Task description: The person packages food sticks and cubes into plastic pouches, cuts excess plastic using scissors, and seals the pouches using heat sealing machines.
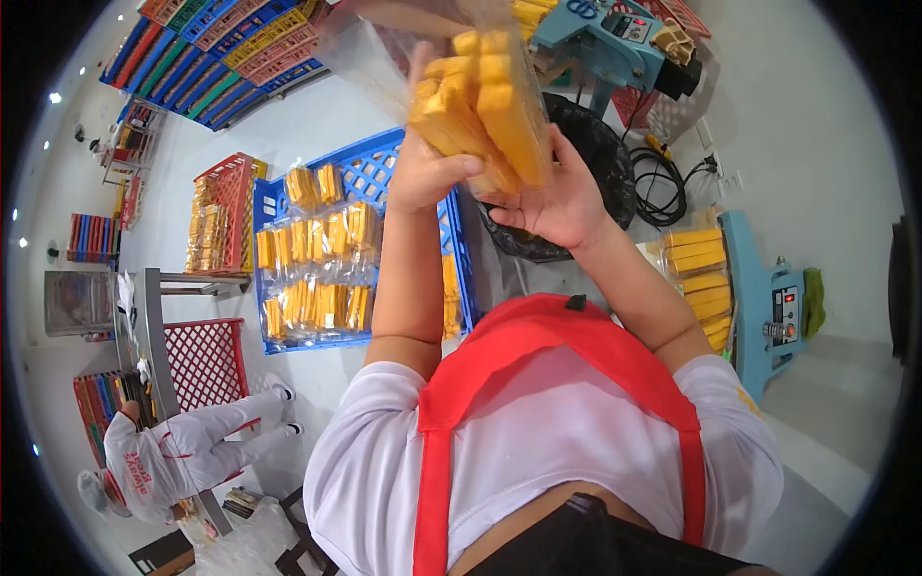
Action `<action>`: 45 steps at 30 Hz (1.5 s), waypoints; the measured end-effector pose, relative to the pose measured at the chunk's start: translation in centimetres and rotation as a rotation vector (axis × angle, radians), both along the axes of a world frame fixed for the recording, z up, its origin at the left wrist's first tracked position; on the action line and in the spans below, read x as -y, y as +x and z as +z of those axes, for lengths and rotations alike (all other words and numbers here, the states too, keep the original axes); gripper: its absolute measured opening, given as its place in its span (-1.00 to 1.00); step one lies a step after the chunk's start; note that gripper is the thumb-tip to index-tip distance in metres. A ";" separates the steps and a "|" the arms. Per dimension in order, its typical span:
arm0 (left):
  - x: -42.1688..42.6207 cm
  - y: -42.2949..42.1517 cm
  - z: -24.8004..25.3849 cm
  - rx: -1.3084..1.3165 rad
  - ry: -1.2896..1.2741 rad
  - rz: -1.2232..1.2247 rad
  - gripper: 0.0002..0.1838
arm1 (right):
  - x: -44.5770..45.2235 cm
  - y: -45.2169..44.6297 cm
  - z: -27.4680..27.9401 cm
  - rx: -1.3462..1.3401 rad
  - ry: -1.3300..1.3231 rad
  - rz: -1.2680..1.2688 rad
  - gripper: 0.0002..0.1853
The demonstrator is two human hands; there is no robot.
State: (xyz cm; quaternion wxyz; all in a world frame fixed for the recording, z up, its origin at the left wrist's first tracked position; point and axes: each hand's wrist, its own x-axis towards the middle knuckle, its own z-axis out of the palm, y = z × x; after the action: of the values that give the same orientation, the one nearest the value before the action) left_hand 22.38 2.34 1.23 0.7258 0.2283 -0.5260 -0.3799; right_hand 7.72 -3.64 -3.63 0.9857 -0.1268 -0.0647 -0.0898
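Observation:
Up in front of me is a clear plastic bag of yellow stick-shaped pieces (504, 106), tilted, with loose transparent film spreading to its upper left. My left hand (427, 168) is closed around the bag's left side, its thumb pressed across the front near the lower end. On the opposite side my right hand (567, 197) holds the bag's lower right edge, palm turned up and fingers partly hidden beneath it. Below the hands sits a bin lined with a black bag (600, 158). Left of my left forearm, a blue crate (370, 173) holds several packed bags of yellow sticks (322, 235).
Teal sealing machines stand at upper right (586, 43) and right (764, 307), the latter beside more yellow packs (699, 283). Black cables (663, 187) coil near the wall. A red crate (230, 206) and stacked coloured crates (216, 58) are left. Another person (182, 451) works at a table.

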 end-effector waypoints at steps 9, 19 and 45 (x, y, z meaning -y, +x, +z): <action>-0.1 1.7 -3.4 -0.243 0.089 -0.189 -0.17 | -0.5 -0.7 1.7 -0.132 -0.207 -0.227 -0.37; 0.8 -0.8 0.1 -0.163 0.180 0.202 -0.46 | -0.4 -0.6 1.9 -0.115 -0.477 -0.810 -0.33; -0.3 0.1 -2.4 -0.198 0.308 0.042 -0.19 | -1.6 -1.9 1.4 -0.522 -1.676 -1.053 -0.25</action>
State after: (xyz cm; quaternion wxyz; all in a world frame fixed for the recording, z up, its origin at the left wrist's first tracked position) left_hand 22.46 2.61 -1.18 0.7382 0.3092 -0.3827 -0.4615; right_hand 5.80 -1.99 -2.26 0.3991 -0.8031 0.1737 -0.4069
